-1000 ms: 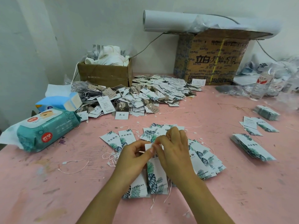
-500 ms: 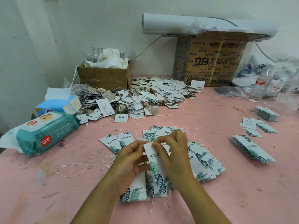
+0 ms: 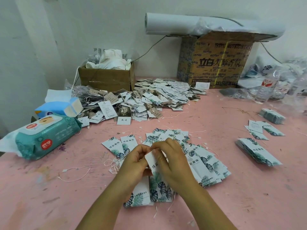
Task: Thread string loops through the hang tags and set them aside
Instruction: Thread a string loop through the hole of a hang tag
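We work at a pink desk [image 3: 232,188]. At its back a printed carton [image 3: 216,63] stands beside a smaller open box [image 3: 106,78], with a big heap of mixed tags [image 3: 141,100] spread in front. A wet-wipe pack [image 3: 44,136] lies at the left. Strung leaf-print tags [image 3: 204,161] fan out at the centre, and a neat stack [image 3: 259,151] sits well apart on the right. Our left hand [image 3: 134,161] and right hand [image 3: 172,161] each have a closed grip on one hang tag [image 3: 153,162], pinching its top edge above the desk. A loose string loop [image 3: 74,174] lies to the left.
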Available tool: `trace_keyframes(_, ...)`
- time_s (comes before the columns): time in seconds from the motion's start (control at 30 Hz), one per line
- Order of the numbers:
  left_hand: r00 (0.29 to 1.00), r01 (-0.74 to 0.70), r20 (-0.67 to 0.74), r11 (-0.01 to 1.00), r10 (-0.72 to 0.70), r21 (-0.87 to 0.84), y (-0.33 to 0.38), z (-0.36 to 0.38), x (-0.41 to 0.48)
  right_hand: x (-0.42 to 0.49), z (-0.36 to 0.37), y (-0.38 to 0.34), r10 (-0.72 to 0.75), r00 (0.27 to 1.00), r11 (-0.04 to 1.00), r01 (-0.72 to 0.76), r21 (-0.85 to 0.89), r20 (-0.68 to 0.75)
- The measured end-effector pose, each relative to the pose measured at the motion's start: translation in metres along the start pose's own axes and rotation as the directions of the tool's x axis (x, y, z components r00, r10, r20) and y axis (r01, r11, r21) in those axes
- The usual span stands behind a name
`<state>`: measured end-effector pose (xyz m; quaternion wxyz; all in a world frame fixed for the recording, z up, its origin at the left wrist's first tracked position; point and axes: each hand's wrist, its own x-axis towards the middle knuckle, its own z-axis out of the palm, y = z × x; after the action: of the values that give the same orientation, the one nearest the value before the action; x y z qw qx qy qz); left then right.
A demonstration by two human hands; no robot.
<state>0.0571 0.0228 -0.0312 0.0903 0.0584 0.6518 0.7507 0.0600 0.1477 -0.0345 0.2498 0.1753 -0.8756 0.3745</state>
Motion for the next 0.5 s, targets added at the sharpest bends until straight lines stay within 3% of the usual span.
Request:
trace_keyframes(0.13,0.991,-0.025,-0.132,1.0,0.025,0.0,0.002,0.001,0.001,0.001,-0.003,0.004,-0.014,1.0,1.0,0.015,-0.019,0.009)
trace_keyframes(0.23,0.979,-0.071,-0.2,0.985,0.038,-0.16,0.007,-0.001,0.002,0.001,-0.005,0.004,-0.022,0.999,1.0,0.022,-0.003,0.043)
trace_keyframes(0.37,0.983,-0.084,-0.186,0.917,0.011,-0.39,0.015,-0.005,0.002,-0.001,-0.002,0.005,0.01,0.996,1.0,-0.01,-0.006,0.086)
trace_keyframes(0.43,0.982,-0.077,-0.188,0.922,0.005,-0.38,0.015,-0.006,0.002,-0.001,-0.002,0.007,0.043,0.996,0.999,-0.042,-0.009,0.076)
trace_keyframes(0.5,0.973,-0.08,-0.232,0.964,0.019,-0.254,0.013,-0.007,0.003,0.0,-0.005,0.01,0.098,0.994,0.995,-0.1,0.022,0.053)
